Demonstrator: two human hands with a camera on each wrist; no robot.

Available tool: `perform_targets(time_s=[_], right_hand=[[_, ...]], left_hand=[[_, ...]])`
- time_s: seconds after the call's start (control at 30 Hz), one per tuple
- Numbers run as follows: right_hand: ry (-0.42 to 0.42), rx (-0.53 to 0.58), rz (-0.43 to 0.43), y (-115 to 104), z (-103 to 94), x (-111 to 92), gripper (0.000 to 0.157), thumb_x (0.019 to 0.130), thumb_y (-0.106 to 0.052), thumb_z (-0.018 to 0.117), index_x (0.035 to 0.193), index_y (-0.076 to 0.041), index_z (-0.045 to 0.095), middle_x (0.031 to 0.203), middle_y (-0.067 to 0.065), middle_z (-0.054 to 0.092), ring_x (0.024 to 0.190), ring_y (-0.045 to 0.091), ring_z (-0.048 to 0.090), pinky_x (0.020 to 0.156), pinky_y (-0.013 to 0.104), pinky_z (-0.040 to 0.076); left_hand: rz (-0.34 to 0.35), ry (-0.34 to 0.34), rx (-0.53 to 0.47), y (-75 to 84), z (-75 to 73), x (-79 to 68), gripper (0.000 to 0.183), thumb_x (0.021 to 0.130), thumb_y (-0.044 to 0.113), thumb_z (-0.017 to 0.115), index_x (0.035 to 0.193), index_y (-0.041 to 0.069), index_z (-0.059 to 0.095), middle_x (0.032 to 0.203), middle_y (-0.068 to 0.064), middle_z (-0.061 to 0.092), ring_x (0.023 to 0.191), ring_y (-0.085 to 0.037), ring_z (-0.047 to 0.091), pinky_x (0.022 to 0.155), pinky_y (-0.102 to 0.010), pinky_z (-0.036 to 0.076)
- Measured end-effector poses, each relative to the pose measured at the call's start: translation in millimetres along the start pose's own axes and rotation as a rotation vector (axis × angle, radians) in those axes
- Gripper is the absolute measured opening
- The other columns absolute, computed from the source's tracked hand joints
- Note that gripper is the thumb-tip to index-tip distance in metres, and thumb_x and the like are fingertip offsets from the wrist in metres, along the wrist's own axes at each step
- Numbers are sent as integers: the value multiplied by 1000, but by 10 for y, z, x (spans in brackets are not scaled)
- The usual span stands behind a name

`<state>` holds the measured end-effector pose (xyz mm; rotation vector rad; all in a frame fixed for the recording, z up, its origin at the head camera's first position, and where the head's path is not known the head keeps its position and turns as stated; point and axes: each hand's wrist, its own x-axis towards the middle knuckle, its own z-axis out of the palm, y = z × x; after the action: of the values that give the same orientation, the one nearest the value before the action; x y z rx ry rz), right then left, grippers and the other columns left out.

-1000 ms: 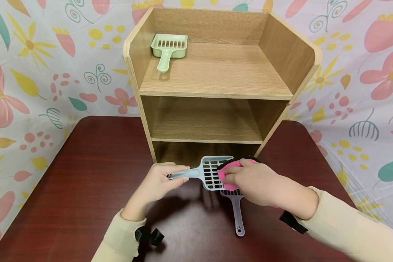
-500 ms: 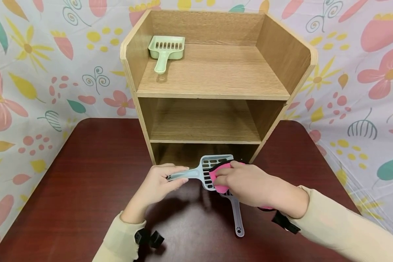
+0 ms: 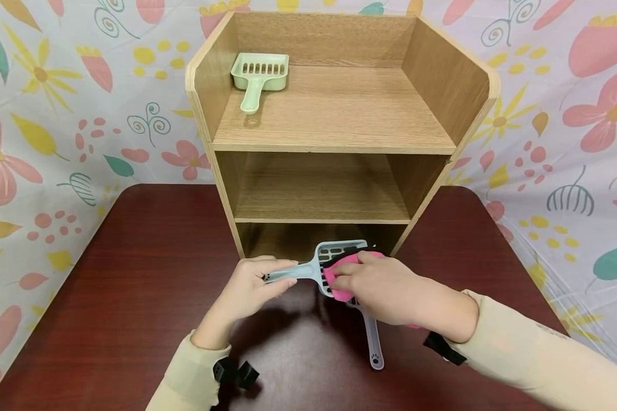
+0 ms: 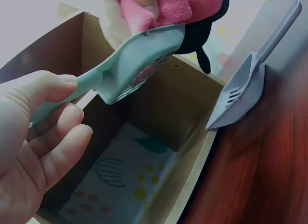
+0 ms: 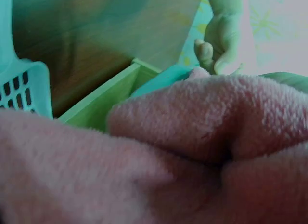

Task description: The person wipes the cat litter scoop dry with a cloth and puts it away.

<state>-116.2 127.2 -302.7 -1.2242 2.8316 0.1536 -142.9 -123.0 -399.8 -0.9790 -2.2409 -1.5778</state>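
Across the dark reddish-brown, glossy wooden table [image 3: 133, 297], backed by a white fabric wall covering printed with pastel flowers and leaves [image 3: 82, 160], stands a light wood-grained three-tier shelf unit [image 3: 349, 108], with a pale green slotted plastic scoop [image 3: 259, 84] at its top left. Just in front, the left hand [image 3: 249, 285] pinches the handle of a light blue slotted plastic scoop [image 3: 313, 269] held above the tabletop, while the right hand [image 3: 385, 288] grips a fluffy pink black-edged cloth [image 4: 175, 9] against its head. Beneath them, a lavender-grey plastic scoop [image 3: 373, 339] lies on the table, handle toward the person.
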Motion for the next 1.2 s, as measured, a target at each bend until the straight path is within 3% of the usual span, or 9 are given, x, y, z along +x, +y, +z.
perform_targets(time_s=[0.17, 0.43, 0.7, 1.2], right_hand=[[-6, -21, 33, 40, -3, -59, 42, 76, 0, 66, 111, -23, 67, 119, -11, 64, 100, 26, 57, 81, 46, 51], [-4, -93, 68, 124, 28, -133, 42, 69, 5, 66, 98, -24, 68, 114, -9, 65, 95, 26, 56, 66, 44, 52], [27, -175, 99, 187, 94, -113, 41, 65, -1, 74, 102, -21, 69, 109, -2, 65, 99, 30, 58, 70, 45, 52], [105, -156, 11, 67, 159, 34, 43, 69, 3, 67, 106, -20, 69, 113, -4, 67, 99, 29, 59, 77, 42, 51]], left_hand=[[8, 2, 16, 11, -25, 9, 24, 77, 1, 74, 101, -2, 72, 86, -10, 71, 72, -4, 58, 64, -20, 50], [-43, -16, -17, 22, -35, 15, 25, 77, 0, 73, 101, -3, 71, 82, -11, 70, 59, 0, 56, 56, -19, 50], [-65, -52, -5, 9, 15, -2, 25, 78, 4, 74, 103, 0, 72, 83, -8, 70, 68, -2, 55, 60, -20, 48], [-68, -44, 9, 58, 59, 3, 24, 78, 5, 74, 102, 1, 72, 88, -8, 72, 73, -5, 57, 65, -23, 50]])
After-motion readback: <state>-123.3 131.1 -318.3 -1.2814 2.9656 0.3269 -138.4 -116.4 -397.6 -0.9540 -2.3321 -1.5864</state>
